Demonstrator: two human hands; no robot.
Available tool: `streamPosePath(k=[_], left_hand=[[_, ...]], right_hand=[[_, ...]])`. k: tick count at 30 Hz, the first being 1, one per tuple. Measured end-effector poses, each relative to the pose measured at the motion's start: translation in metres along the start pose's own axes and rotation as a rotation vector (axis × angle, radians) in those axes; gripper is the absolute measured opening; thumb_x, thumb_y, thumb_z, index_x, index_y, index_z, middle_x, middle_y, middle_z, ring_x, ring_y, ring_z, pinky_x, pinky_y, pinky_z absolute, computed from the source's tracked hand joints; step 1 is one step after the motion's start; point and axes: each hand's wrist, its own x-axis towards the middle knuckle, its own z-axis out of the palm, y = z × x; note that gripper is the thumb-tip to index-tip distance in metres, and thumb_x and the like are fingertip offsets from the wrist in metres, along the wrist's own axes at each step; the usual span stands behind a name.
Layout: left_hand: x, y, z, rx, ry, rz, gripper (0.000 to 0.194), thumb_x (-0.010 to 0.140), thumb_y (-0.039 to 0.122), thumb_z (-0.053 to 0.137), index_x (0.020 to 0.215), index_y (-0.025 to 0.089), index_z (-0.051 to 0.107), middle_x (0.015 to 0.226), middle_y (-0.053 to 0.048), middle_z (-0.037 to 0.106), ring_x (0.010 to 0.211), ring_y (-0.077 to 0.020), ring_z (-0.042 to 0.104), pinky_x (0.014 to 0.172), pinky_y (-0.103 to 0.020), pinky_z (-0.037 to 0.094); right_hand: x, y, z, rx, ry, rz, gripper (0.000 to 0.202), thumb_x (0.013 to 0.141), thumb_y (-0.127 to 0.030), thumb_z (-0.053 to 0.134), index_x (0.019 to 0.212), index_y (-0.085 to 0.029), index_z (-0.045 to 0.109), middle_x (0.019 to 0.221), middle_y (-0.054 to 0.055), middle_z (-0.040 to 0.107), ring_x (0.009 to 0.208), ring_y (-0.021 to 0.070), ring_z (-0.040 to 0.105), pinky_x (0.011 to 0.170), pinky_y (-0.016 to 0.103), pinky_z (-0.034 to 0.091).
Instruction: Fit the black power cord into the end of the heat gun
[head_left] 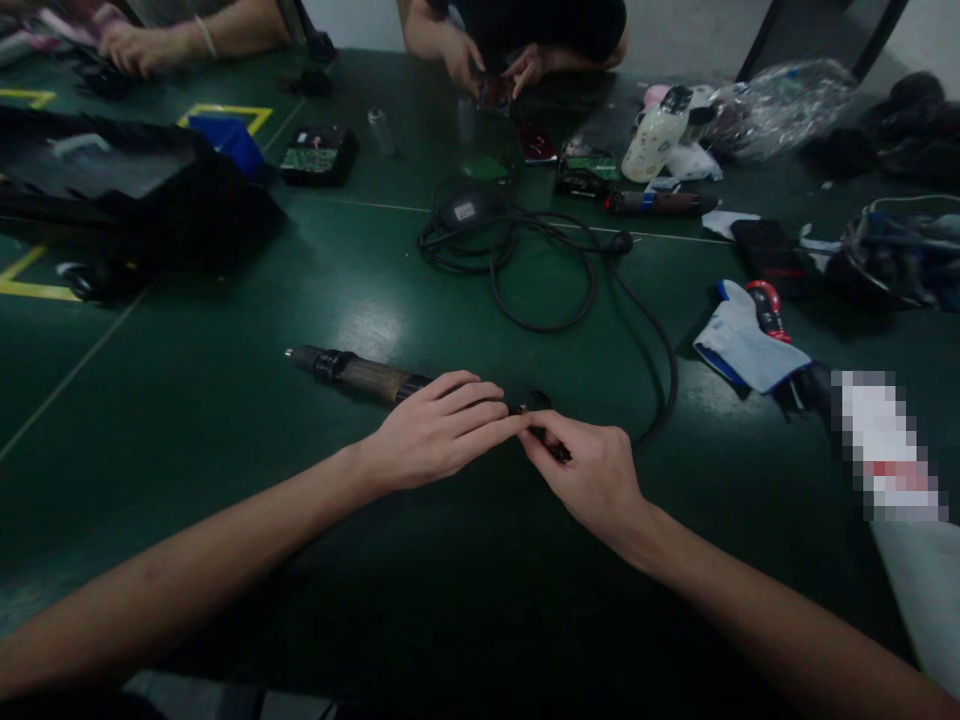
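Observation:
An electric screwdriver [371, 378] lies on the green table [247, 400], its metal tip pointing left. My left hand [442, 430] rests over its rear end, fingers wrapped on the body and pointing right. My right hand [589, 470] is closed in a pinch at the tail of the tool, against my left fingertips, holding the black cable end [538, 402]. The exact join between plug and tool is hidden by my fingers. From there the black cable [670, 370] curves up to a loose coil with a dark adapter [465, 210].
Across the table, a person's hands [525, 70] hold a small device. A black bin [127, 180] stands left. Circuit-board units [319, 155], a bottle [654, 138] and plastic wrap [787, 105] lie farther back. Gloves [742, 345] lie on the right.

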Motion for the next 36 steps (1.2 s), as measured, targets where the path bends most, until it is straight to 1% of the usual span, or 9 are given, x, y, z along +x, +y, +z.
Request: streamPosePath(k=[4, 7, 9, 13, 18, 23, 26, 31, 36], left_hand=[[-0.0015, 0.0001, 0.0020, -0.011, -0.001, -0.009, 0.048, 0.098, 0.014, 0.059, 0.145, 0.019, 0.051, 0.126, -0.007, 0.069, 0.125, -0.0214, 0.060, 0.112, -0.043, 0.046], [-0.0021, 0.0000, 0.0028, -0.001, 0.026, -0.034, 0.045, 0.099, 0.018, 0.060, 0.143, 0.018, 0.052, 0.126, -0.007, 0.069, 0.124, -0.0213, 0.061, 0.111, -0.043, 0.047], [-0.0017, 0.0002, 0.0022, -0.001, 0.035, -0.025, 0.044, 0.098, 0.019, 0.061, 0.142, 0.018, 0.054, 0.125, -0.007, 0.069, 0.123, -0.0221, 0.061, 0.110, -0.043, 0.047], [0.0000, 0.0009, 0.0006, 0.005, 0.006, 0.007, 0.043, 0.099, 0.016, 0.059, 0.141, 0.018, 0.054, 0.124, -0.006, 0.070, 0.124, -0.0216, 0.060, 0.113, -0.043, 0.045], [0.0008, 0.0020, 0.0000, 0.032, 0.017, -0.015, 0.043, 0.099, 0.019, 0.060, 0.142, 0.018, 0.053, 0.125, -0.007, 0.069, 0.123, -0.0225, 0.060, 0.112, -0.043, 0.045], [0.0004, 0.0014, 0.0003, 0.028, -0.017, -0.010, 0.043, 0.100, 0.015, 0.056, 0.143, 0.019, 0.052, 0.125, -0.005, 0.069, 0.122, -0.0213, 0.060, 0.113, -0.043, 0.044], [0.0002, 0.0009, 0.0016, 0.048, 0.006, -0.025, 0.044, 0.100, 0.017, 0.058, 0.144, 0.019, 0.052, 0.124, -0.005, 0.069, 0.120, -0.0211, 0.060, 0.111, -0.042, 0.045], [0.0007, 0.0010, 0.0023, 0.040, 0.006, 0.019, 0.043, 0.100, 0.015, 0.057, 0.142, 0.019, 0.054, 0.123, -0.005, 0.069, 0.122, -0.0216, 0.058, 0.112, -0.043, 0.044], [0.0008, 0.0011, 0.0015, 0.053, 0.015, -0.004, 0.045, 0.100, 0.017, 0.059, 0.144, 0.018, 0.052, 0.123, -0.006, 0.069, 0.121, -0.0215, 0.058, 0.111, -0.043, 0.046]], right_hand=[[0.0001, 0.0000, 0.0006, -0.004, 0.016, 0.005, 0.018, 0.101, -0.032, 0.059, 0.107, -0.024, 0.074, 0.079, -0.002, 0.075, 0.058, 0.0116, 0.064, 0.056, 0.026, 0.039], [0.0002, -0.0004, 0.0000, 0.004, 0.011, 0.006, 0.019, 0.101, -0.032, 0.059, 0.111, -0.025, 0.074, 0.079, -0.002, 0.075, 0.058, 0.0116, 0.064, 0.057, 0.025, 0.040], [0.0002, -0.0006, -0.0004, 0.002, 0.009, 0.003, 0.019, 0.101, -0.032, 0.059, 0.110, -0.025, 0.073, 0.080, -0.002, 0.075, 0.059, 0.0117, 0.064, 0.057, 0.025, 0.040], [-0.0002, -0.0008, -0.0002, 0.015, 0.009, 0.011, 0.017, 0.100, -0.031, 0.061, 0.109, -0.024, 0.073, 0.080, -0.002, 0.075, 0.059, 0.0116, 0.064, 0.058, 0.025, 0.041], [-0.0008, -0.0009, 0.0004, 0.017, 0.004, 0.019, 0.017, 0.102, -0.031, 0.059, 0.110, -0.024, 0.073, 0.082, -0.002, 0.075, 0.060, 0.0115, 0.063, 0.059, 0.025, 0.041], [-0.0009, -0.0007, 0.0008, 0.003, 0.012, 0.018, 0.017, 0.101, -0.031, 0.060, 0.109, -0.024, 0.073, 0.080, -0.002, 0.074, 0.059, 0.0111, 0.062, 0.059, 0.026, 0.040], [-0.0009, -0.0004, 0.0011, 0.001, 0.016, 0.015, 0.017, 0.101, -0.031, 0.060, 0.110, -0.024, 0.073, 0.080, -0.003, 0.074, 0.058, 0.0109, 0.062, 0.058, 0.026, 0.040], [-0.0009, 0.0004, 0.0017, 0.002, 0.012, 0.005, 0.016, 0.100, -0.030, 0.061, 0.107, -0.023, 0.073, 0.080, -0.002, 0.074, 0.059, 0.0112, 0.062, 0.059, 0.025, 0.040], [-0.0011, 0.0004, 0.0018, 0.013, 0.018, 0.013, 0.016, 0.101, -0.030, 0.060, 0.108, -0.024, 0.073, 0.080, -0.003, 0.074, 0.060, 0.0114, 0.063, 0.059, 0.025, 0.039]])
